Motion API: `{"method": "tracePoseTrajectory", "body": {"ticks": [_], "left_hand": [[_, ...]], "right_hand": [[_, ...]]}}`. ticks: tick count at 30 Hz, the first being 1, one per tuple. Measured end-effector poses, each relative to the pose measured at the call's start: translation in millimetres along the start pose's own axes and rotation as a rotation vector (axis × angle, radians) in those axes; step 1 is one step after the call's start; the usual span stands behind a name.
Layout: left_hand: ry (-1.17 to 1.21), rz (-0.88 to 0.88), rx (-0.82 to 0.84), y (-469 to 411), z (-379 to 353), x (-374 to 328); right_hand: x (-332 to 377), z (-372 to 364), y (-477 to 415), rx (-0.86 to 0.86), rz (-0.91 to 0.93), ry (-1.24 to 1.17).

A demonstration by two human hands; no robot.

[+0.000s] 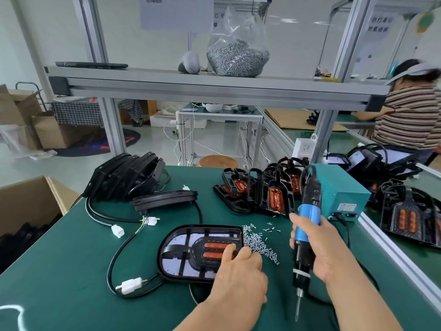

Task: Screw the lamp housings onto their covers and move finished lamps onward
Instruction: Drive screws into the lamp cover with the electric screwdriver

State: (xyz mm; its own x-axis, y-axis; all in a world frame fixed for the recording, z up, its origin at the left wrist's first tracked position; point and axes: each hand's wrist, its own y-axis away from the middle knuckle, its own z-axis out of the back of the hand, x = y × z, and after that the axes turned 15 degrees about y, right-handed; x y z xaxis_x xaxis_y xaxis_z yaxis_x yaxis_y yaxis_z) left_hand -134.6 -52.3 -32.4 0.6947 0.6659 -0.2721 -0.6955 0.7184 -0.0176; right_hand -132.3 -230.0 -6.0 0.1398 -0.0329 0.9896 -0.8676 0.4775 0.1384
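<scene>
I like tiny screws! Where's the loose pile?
Head view, centre: the pile lies just right of the lamp, between the left hand and the screwdriver.

Single view, head-worn, wide-angle. It looks forward and down from over the near edge of the green tabletop (71,271), close in. Both forearms enter from the bottom edge: left hand (238,268) low centre, right hand (329,249) just right of it, gripping a screwdriver (307,220). The lens bends straight lines near the borders. A shelf (191,87) crosses the upper third, with the room visible beyond. Another person (410,115) sits at the far right edge.
</scene>
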Motion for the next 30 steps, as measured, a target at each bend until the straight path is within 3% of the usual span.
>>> {"method": "tracePoseTrajectory", "body": {"ticks": [4, 6, 9, 13, 16, 19, 22, 24, 27, 30], "left_hand": [[0.018, 0.031, -0.042, 2, 1, -2], [-0.033, -0.025, -0.163, 6, 3, -5], [-0.029, -0.019, -0.119, 10, -2, -4], [-0.058, -0.106, -0.254, 14, -10, -2], [0.05, -0.151, -0.455, 21, 3, 7], [0.656, -0.016, -0.705, 38, 20, 23], [1.436, 0.261, -0.704, 45, 41, 33], [1.913, 0.316, -0.601, 44, 50, 39], [2.27, 0.332, -0.472, 45, 54, 45], [2.405, 0.361, -0.427, 44, 53, 48]], "right_hand": [[27, -11, 2, -0.039, 0.175, -0.187], [38, -18, 4, -0.07, 0.259, -0.329], [51, -31, 9, -0.115, 0.36, -0.486], [60, -48, 15, -0.152, 0.426, -0.57], [65, -55, 17, -0.151, 0.429, -0.629], [71, -59, 20, -0.145, 0.444, -0.673], [77, -66, 25, -0.11, 0.467, -0.711], [81, -72, 29, -0.099, 0.491, -0.725], [86, -81, 35, -0.079, 0.535, -0.722], [91, -88, 40, -0.071, 0.564, -0.688]]}}
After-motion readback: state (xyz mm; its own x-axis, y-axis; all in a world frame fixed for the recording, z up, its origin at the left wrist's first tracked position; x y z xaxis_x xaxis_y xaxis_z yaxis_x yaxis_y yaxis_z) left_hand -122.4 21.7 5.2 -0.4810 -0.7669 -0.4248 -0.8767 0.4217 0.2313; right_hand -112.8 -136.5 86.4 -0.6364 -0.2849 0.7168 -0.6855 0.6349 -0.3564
